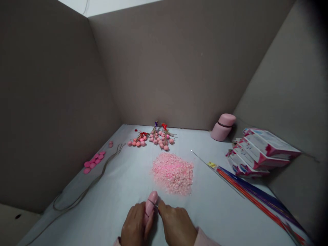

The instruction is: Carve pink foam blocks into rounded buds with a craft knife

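Near the front edge, my left hand is closed around a pink bar that looks like soap, its rounded far end sticking out beyond the fingers. My right hand is closed at the bar's right side. From its fingers a thin dark tool, blade-like, reaches against the bar; its handle is hidden in the grip, so its exact kind is unclear. Just beyond both hands lies a heap of pink shavings, apart from them.
Small bunches of pink balls with twine and bows lie at the back. Pink discs and loose twine are on the left. To the right are a pink flask, stacked boxes and long red and blue strips. Grey panels enclose the table.
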`<action>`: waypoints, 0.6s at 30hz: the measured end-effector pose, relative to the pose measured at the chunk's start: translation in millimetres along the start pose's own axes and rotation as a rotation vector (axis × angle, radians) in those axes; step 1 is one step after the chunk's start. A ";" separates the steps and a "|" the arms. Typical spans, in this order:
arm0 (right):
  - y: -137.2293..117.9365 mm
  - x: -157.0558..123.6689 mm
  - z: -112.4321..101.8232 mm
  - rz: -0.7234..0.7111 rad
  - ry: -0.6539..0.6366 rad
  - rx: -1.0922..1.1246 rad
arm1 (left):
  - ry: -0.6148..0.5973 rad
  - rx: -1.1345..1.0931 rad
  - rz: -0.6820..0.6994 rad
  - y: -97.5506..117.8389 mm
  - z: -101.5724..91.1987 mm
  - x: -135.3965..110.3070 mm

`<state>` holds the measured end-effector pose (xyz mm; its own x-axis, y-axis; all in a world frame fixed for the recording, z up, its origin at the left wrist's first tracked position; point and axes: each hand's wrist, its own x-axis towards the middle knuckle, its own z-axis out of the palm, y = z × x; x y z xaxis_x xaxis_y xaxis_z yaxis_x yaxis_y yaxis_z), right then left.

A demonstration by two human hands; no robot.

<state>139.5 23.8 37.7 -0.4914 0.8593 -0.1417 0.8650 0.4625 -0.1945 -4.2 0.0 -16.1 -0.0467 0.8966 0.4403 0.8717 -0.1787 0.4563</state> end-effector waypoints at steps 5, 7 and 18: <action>-5.7 4.8 -0.5 0.064 -0.037 -0.016 | 0.003 -0.020 0.013 6.9 -6.0 3.2; -5.9 5.4 -0.1 0.068 -0.035 -0.017 | -0.005 -0.042 0.000 8.1 -7.2 4.4; -0.7 -3.4 3.5 0.049 -0.031 -0.023 | -0.079 -0.067 -0.070 4.4 -8.1 3.4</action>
<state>140.2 19.8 34.9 -0.4505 0.8743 -0.1804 0.8903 0.4249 -0.1641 -4.5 -1.0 -6.4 -0.0657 0.9365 0.3444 0.8332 -0.1385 0.5354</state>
